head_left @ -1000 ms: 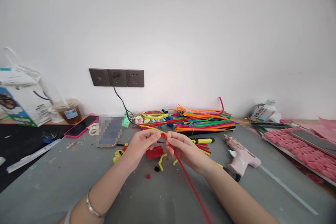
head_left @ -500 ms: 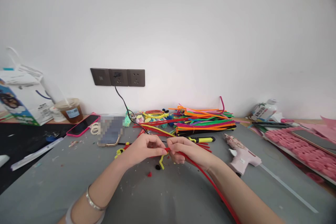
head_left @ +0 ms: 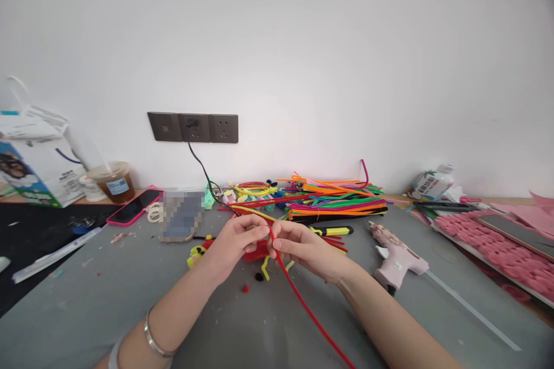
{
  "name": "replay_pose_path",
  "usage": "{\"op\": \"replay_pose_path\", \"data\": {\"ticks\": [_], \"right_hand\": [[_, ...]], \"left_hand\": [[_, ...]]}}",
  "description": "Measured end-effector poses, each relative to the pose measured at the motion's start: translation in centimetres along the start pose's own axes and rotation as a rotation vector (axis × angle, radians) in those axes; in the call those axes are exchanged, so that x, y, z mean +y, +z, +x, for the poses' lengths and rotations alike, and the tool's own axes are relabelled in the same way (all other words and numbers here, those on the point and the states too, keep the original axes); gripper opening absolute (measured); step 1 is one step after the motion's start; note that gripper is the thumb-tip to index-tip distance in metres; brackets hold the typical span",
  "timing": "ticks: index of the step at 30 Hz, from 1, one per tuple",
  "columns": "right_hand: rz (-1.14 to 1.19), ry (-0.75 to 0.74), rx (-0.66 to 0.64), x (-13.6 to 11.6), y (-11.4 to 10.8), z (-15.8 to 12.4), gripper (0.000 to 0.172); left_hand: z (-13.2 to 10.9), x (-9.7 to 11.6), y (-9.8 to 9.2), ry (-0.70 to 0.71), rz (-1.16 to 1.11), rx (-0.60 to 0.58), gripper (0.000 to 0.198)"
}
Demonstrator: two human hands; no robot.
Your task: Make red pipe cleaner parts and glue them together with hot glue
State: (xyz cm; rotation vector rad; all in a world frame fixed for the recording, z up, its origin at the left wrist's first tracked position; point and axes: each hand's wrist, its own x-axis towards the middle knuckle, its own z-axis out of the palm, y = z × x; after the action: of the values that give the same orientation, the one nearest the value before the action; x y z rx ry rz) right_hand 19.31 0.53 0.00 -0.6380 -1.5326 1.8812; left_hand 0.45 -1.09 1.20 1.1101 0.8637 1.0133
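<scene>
A long red pipe cleaner (head_left: 305, 298) runs from my fingertips down toward the lower edge of the view. My left hand (head_left: 240, 244) pinches its upper end between thumb and fingers. Right beside it, my right hand (head_left: 300, 247) is closed on the same pipe cleaner, thumb against forefinger. Beneath the hands lie more red pieces (head_left: 255, 253), partly hidden, and a bent yellow piece (head_left: 265, 268). A black oval bit (head_left: 259, 277) and a small red scrap (head_left: 245, 288) rest on the grey table in front.
Bundles of coloured pipe cleaners (head_left: 337, 202) lie at the back by a yellow-black utility knife (head_left: 335, 231). A pink glue gun (head_left: 398, 259) with its glue stick is at right. Leftward are a phone (head_left: 135, 207), a drink cup (head_left: 113, 183) and a carton (head_left: 41, 161).
The red pipe cleaner now hangs between my hands and in front of my right wrist, its lower part shifted left. My fingers have been raised slightly and re-gripped.
</scene>
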Motion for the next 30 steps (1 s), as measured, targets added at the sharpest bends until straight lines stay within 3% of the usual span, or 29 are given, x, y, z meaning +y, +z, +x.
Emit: {"op": "replay_pose_path", "data": {"ticks": [4, 9, 12, 16, 19, 26, 30], "right_hand": [[0.024, -0.013, 0.016, 0.4, 0.6, 0.4, 0.030], [0.034, -0.009, 0.026, 0.3, 0.9, 0.5, 0.032], [0.087, 0.020, 0.064, 0.1, 0.6, 0.3, 0.033], [0.085, 0.020, 0.086, -0.2, -0.4, 0.1, 0.031], [0.048, 0.074, 0.054, -0.5, -0.9, -0.1, 0.030], [-0.052, 0.120, -0.015, -0.8, -0.7, -0.4, 0.023], [-0.086, 0.123, -0.070, -0.7, -0.7, -0.4, 0.024]], "left_hand": [[-0.3, -0.3, 1.4, -0.033, -0.126, 0.030, 0.034], [-0.4, -0.8, 2.0, -0.002, -0.116, 0.091, 0.035], [-0.1, -0.6, 1.2, 0.084, 0.015, 0.142, 0.035], [0.3, -0.1, -0.3, 0.280, 0.380, 0.182, 0.035], [0.4, -0.1, -0.7, 0.283, 0.474, 0.109, 0.031], [0.0, -0.1, -1.1, 0.108, 0.505, -0.203, 0.022], [-0.2, 0.3, -1.3, 0.040, 0.487, -0.275, 0.020]]}}
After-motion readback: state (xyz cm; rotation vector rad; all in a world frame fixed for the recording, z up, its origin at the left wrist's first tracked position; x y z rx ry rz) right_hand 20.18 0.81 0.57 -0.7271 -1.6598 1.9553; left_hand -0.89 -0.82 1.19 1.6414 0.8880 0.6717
